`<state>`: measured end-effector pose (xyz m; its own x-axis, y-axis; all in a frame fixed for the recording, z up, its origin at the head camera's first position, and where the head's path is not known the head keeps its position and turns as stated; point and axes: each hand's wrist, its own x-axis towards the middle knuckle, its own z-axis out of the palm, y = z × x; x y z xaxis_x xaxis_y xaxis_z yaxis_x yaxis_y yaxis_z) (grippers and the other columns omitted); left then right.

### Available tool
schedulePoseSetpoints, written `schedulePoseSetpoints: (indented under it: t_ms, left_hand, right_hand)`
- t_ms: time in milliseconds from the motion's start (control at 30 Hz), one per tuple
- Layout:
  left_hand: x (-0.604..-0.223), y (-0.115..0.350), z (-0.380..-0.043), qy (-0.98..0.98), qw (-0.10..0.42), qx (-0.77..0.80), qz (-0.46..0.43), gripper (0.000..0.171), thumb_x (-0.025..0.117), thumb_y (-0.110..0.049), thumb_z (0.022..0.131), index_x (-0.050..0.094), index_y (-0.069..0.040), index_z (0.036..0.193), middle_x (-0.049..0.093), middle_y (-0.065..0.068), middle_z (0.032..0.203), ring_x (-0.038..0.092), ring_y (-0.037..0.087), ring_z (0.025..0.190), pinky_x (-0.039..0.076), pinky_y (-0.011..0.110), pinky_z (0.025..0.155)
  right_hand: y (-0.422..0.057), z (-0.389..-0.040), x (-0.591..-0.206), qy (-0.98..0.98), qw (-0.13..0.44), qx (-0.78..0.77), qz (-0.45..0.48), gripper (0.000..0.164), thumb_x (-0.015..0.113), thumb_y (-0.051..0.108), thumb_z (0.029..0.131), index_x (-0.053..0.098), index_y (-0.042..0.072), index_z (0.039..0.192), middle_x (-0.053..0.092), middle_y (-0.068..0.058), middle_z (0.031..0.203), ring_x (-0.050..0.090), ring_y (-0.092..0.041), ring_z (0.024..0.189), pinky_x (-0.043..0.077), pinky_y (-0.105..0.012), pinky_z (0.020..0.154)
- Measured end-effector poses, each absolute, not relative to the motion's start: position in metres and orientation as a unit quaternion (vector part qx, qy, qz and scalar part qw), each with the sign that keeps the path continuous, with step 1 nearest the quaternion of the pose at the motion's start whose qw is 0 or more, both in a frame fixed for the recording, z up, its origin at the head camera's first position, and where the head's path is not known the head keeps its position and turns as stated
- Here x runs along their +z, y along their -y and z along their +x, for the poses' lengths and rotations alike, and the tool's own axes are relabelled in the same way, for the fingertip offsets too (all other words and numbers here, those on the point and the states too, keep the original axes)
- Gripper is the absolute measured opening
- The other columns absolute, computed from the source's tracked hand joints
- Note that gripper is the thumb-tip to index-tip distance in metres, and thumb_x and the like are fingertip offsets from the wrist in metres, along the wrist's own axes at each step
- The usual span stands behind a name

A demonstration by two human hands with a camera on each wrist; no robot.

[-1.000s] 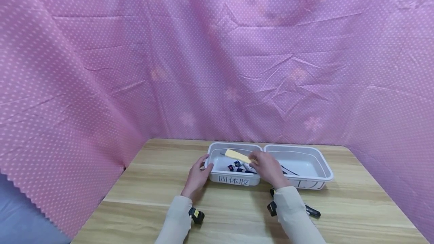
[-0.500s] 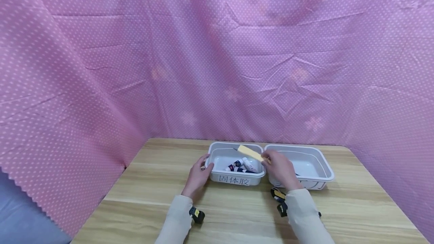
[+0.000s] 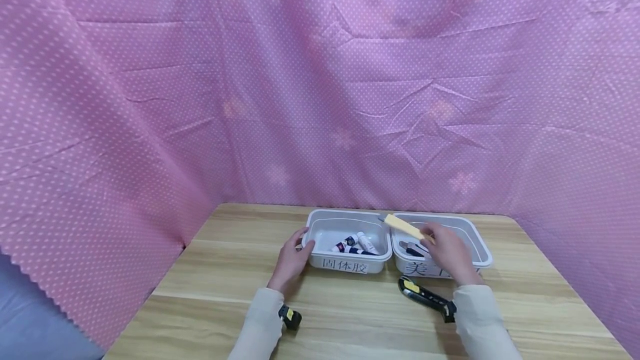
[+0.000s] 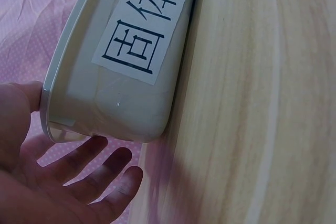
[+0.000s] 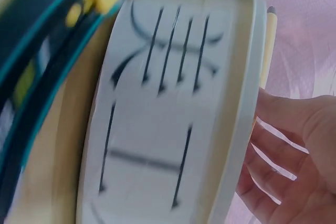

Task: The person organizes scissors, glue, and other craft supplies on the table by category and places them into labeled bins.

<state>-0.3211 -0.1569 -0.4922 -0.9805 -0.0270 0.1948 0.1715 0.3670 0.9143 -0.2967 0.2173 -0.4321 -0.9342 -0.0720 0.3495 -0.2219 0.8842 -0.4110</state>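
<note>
My right hand (image 3: 450, 249) pinches a utility knife (image 3: 404, 226) by one end of its pale yellow handle. The knife slants over the right bin (image 3: 477, 232), its grey tip pointing left past the rim shared with the left bin (image 3: 325, 214). In the right wrist view part of the knife shows behind the bin's rim. At the left bin's left end my left hand (image 3: 291, 260) rests its thumb at the rim and its loosely extended fingers (image 4: 121, 158) along the end wall. Dark-blue and white glue sticks (image 3: 367, 243) lie in that bin.
Dark knives (image 3: 411, 249) lie inside the right bin. On the wooden table (image 3: 345, 321) before it lies a black and yellow utility knife (image 3: 425, 295), close to my right wrist. Both bins carry printed labels. A pink curtain (image 3: 340, 99) hangs behind the table.
My right hand has carried the yellow knife rightward, from over the left bin to over the right one. The glue sticks and the black knife are now uncovered. My left hand stays put.
</note>
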Motion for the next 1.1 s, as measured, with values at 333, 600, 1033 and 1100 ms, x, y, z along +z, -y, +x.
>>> schedulePoseSetpoints:
  t_ms: [333, 600, 1033, 1100]
  left_hand:
    - [-0.492, 0.158, -0.319, 0.823, 0.082, -0.561, -0.042, 0.051, 0.059, -0.022, 0.104, 0.048, -0.008, 0.151, 0.056, 0.03, 0.141, 0.063, 0.04, 0.119, 0.059, 0.045, 0.095]
    - [-0.491, 0.157, -0.318, 0.823, 0.086, -0.56, -0.045, 0.05, 0.06, -0.021, 0.103, 0.049, -0.007, 0.15, 0.058, 0.031, 0.139, 0.065, 0.04, 0.116, 0.061, 0.044, 0.092]
    - [-0.49, 0.157, -0.319, 0.825, 0.081, -0.557, -0.04, 0.05, 0.06, -0.023, 0.104, 0.049, -0.008, 0.15, 0.058, 0.03, 0.139, 0.064, 0.038, 0.117, 0.06, 0.044, 0.094]
    - [-0.491, 0.157, -0.32, 0.826, 0.08, -0.557, -0.04, 0.05, 0.06, -0.023, 0.104, 0.049, -0.008, 0.15, 0.057, 0.03, 0.139, 0.064, 0.039, 0.118, 0.06, 0.044, 0.094]
  right_hand:
    - [-0.26, -0.29, -0.437, 0.966, 0.14, 0.205, 0.07, 0.024, 0.07, 0.009, 0.093, 0.07, -0.001, 0.115, 0.07, -0.025, 0.118, 0.065, -0.045, 0.108, 0.054, -0.063, 0.083]
    - [-0.27, -0.295, -0.438, 0.974, 0.097, 0.2, 0.04, 0.026, 0.072, 0.01, 0.092, 0.07, 0.0, 0.115, 0.07, -0.025, 0.118, 0.066, -0.043, 0.106, 0.055, -0.06, 0.081]
    - [-0.271, -0.298, -0.439, 0.973, 0.101, 0.204, 0.029, 0.025, 0.072, 0.008, 0.091, 0.071, -0.002, 0.114, 0.07, -0.025, 0.115, 0.065, -0.045, 0.104, 0.055, -0.061, 0.078]
    - [-0.27, -0.298, -0.439, 0.973, 0.1, 0.207, 0.028, 0.025, 0.072, 0.009, 0.091, 0.071, -0.002, 0.114, 0.07, -0.025, 0.115, 0.065, -0.044, 0.104, 0.054, -0.06, 0.078]
